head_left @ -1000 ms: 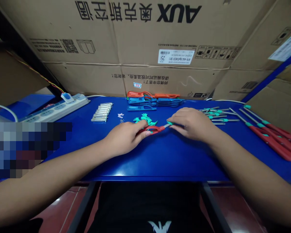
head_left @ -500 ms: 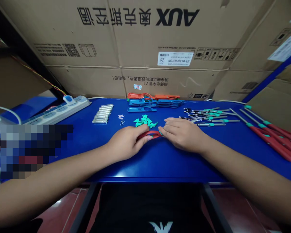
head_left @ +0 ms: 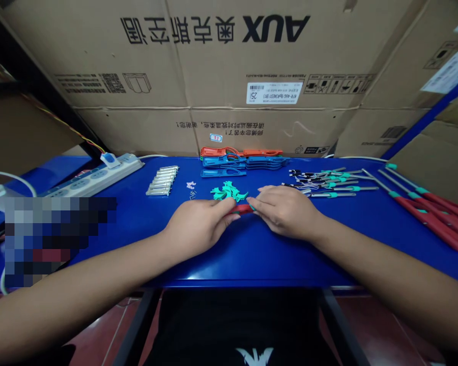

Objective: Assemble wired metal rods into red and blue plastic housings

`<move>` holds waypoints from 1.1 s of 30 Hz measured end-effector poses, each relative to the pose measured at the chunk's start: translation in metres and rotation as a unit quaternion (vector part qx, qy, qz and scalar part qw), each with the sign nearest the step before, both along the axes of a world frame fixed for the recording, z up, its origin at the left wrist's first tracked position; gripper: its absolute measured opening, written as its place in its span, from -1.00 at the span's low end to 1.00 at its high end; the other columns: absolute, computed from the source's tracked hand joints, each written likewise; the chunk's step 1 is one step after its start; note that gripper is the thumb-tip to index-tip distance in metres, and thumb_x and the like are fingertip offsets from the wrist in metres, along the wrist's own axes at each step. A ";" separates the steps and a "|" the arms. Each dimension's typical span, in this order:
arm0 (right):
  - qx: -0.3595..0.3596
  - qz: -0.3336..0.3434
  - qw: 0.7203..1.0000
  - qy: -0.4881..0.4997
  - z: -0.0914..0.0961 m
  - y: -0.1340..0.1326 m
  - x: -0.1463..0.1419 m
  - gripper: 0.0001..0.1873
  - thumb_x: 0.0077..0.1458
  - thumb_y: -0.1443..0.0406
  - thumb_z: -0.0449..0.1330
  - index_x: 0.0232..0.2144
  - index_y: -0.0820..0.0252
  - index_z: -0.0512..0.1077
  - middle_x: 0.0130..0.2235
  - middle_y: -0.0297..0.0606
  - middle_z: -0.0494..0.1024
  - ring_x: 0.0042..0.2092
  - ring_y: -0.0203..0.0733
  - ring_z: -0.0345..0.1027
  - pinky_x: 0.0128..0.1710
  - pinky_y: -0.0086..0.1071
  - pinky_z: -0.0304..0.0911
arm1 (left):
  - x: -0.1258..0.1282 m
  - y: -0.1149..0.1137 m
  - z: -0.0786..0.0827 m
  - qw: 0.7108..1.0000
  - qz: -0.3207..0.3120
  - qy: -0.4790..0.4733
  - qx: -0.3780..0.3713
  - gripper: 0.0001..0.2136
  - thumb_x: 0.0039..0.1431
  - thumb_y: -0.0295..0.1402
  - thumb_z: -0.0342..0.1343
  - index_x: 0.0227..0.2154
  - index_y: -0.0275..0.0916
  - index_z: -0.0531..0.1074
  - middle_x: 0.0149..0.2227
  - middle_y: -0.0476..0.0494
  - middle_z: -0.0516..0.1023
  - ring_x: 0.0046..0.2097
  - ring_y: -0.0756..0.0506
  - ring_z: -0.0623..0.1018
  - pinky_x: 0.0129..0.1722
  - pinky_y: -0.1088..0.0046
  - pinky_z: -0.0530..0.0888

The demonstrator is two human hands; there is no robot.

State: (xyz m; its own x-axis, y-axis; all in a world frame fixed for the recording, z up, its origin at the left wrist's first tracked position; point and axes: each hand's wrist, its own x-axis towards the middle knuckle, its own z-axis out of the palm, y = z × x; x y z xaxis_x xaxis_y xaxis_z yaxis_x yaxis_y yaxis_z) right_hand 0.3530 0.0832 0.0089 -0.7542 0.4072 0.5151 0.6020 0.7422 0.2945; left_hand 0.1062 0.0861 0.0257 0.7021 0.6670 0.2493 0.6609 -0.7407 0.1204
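Through the head camera I am watching a red piece [head_left: 244,209] sitting between two hands over the middle of the counter [head_left: 290,254], just in front of a heap of green parts [head_left: 229,192]; I cannot tell whether it is touching the surface. The left hand [head_left: 198,223] is gripping its left end, thumb and fingers closing around it, probably to keep it steady. The right hand [head_left: 288,211] is pinching the other end with curled fingers, where a bit of green is showing; its fingers are hiding the rest. I am reading this two-ended hold as a way of bracing one side while pressing or guiding the other.

Beyond the heap, blue shells [head_left: 225,173] and orange shells [head_left: 259,152] are lying in stacked rows, perhaps to save room. To the left, small pale pieces [head_left: 191,185] are resting in their own cluster, and clear tubes [head_left: 163,180] are lining up side by side, seemingly for easy counting.

On the right, metal rods with green collars [head_left: 334,180] are lying near the right hand, presumably for short reaches. Farther out, red-handled rods [head_left: 438,216] are lying slantwise, apparently being kept apart from loose parts. A power strip [head_left: 99,175] is occupying the far left, and cardboard [head_left: 213,66] is standing behind everything.
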 end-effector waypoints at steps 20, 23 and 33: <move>-0.293 -0.115 0.931 0.184 0.016 -0.018 -0.035 -0.56 0.25 0.00 0.12 -0.52 0.18 0.43 -0.54 -0.34 0.47 -0.49 -0.29 0.28 -0.44 -0.39 0.05 | 0.016 0.020 -0.009 0.709 -0.007 -0.530 -0.466 -0.66 0.30 0.00 0.11 -0.21 -0.18 0.24 -0.22 -0.08 0.64 -0.17 -0.07 0.64 -0.11 0.37 0.54; -0.356 -0.115 0.912 0.165 0.010 -0.016 -0.046 -0.57 0.21 -0.05 0.14 -0.43 0.17 0.47 -0.49 -0.35 0.51 -0.48 -0.30 0.29 -0.47 -0.42 -0.06 | 0.021 0.013 -0.011 0.700 -0.035 -0.528 -0.480 -0.64 0.29 0.01 0.11 -0.16 -0.17 0.24 -0.12 -0.13 0.64 -0.15 -0.11 0.64 -0.09 0.28 0.55; -0.305 -0.074 0.934 0.169 0.005 -0.011 -0.032 -0.77 0.06 0.23 0.20 -0.52 0.16 0.25 -0.50 -0.37 0.37 -0.46 -0.31 0.14 -0.42 -0.38 -0.01 | 0.009 0.018 -0.002 0.757 -0.066 -0.555 -0.338 -0.69 0.22 -0.06 0.23 -0.26 -0.19 0.33 -0.14 -0.14 0.65 -0.05 -0.12 0.60 0.05 0.24 0.48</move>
